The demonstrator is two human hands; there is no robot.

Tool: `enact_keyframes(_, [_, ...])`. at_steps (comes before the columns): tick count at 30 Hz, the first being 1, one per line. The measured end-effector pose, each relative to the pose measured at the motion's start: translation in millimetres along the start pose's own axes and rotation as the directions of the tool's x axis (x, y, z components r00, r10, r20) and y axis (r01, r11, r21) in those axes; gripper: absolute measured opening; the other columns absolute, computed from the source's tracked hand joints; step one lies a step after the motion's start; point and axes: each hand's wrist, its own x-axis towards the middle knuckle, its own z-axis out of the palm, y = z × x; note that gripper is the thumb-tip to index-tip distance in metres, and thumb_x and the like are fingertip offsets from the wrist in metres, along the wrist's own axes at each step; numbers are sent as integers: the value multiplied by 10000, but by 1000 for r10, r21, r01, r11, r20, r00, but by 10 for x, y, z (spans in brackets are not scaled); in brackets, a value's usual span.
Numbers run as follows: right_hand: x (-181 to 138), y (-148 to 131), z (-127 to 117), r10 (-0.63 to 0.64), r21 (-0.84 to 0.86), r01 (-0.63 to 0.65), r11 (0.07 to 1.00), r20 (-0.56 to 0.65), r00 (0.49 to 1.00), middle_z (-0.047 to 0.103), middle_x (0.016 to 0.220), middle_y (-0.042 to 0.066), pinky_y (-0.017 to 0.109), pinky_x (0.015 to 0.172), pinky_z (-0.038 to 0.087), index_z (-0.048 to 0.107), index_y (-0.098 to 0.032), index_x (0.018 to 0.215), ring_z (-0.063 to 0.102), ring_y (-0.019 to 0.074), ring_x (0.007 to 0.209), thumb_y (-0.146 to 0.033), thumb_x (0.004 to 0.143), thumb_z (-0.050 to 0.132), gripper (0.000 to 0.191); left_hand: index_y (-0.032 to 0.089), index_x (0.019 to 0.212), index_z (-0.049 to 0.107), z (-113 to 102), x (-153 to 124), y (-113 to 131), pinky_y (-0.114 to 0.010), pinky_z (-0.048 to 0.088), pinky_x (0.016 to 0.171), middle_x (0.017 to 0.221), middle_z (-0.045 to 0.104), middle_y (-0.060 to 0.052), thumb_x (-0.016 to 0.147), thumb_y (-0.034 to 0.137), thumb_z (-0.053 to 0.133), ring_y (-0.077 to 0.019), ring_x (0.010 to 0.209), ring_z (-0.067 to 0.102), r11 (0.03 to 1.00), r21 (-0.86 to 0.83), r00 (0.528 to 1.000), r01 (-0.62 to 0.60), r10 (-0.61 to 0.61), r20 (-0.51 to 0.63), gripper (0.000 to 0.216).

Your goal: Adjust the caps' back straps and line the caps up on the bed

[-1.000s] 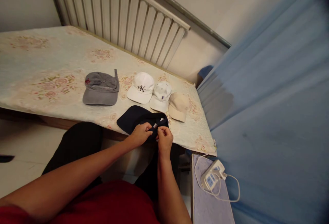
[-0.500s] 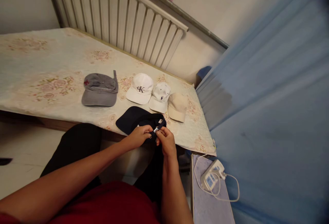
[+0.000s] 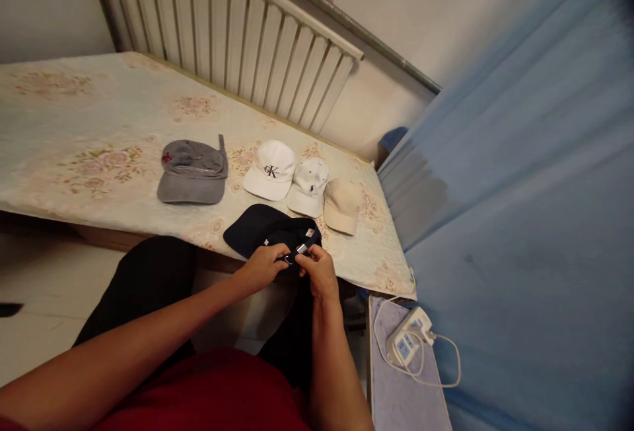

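A dark navy baseball cap [image 3: 255, 225] lies at the near edge of the table, its brim to the left and its inside partly showing. My left hand [image 3: 263, 266] pinches the cap's back strap beside a small metal ring. Closed on the other part of the strap is my right hand [image 3: 319, 271], next to a silver buckle [image 3: 302, 249]. Beyond the cap stand a white cap [image 3: 271, 170] with black CK lettering, a smaller white cap [image 3: 308, 187] with a blue emblem, and a beige cap [image 3: 341, 206]. A grey cap [image 3: 192, 173] sits to the left, its strap sticking up.
The floral-covered table [image 3: 113, 121] runs along a white radiator [image 3: 257, 41]. At the right hangs a blue curtain [image 3: 520, 187]. A white power strip [image 3: 409, 338] with a cable rests on a small side table [image 3: 396, 404] at the lower right.
The silver buckle and the metal ring now show more clearly between my hands, which have shifted only slightly. The other caps have stayed where they were.
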Motion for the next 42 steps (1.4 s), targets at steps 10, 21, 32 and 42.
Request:
enact_keyframes(10, [14, 37, 94, -12, -56, 6, 998, -115, 993, 462, 431, -97, 198, 390, 277, 611, -162, 712, 367, 62, 369, -285, 633, 671, 157, 191, 764, 604, 6, -19, -72, -263, 376, 672, 713, 609, 10, 765, 233, 479, -167, 712, 567, 999, 30, 999, -37, 36, 20, 131])
enact_keyframes(21, [-80, -10, 111, -23, -78, 17, 997, -75, 997, 469, 449, -92, 197, 401, 301, 616, -160, 736, 379, 68, 389, -289, 666, 651, 151, 174, 782, 611, 112, -27, 22, -269, 392, 676, 734, 631, -9, 812, 388, 486, -178, 728, 570, 999, 34, 996, -10, 13, -93, 250])
enact_keyframes(32, [-59, 30, 38, -34, -122, 36, 992, 18, 999, 442, 405, -97, 197, 420, 327, 634, -164, 773, 385, 75, 379, -305, 710, 635, 155, 193, 713, 569, 150, -20, 32, -253, 355, 625, 672, 578, 21, 784, 353, 499, -154, 663, 516, 997, 51, 991, 55, -48, -129, 189])
enact_keyframes(42, [-47, -25, -3, 18, -139, -10, 990, 56, 998, 450, 391, -95, 192, 409, 310, 648, -158, 758, 384, 73, 364, -272, 679, 648, 139, 192, 658, 501, 190, -18, 11, -253, 333, 599, 623, 492, 37, 774, 335, 486, -146, 637, 484, 998, -34, 991, 53, -57, -118, 185])
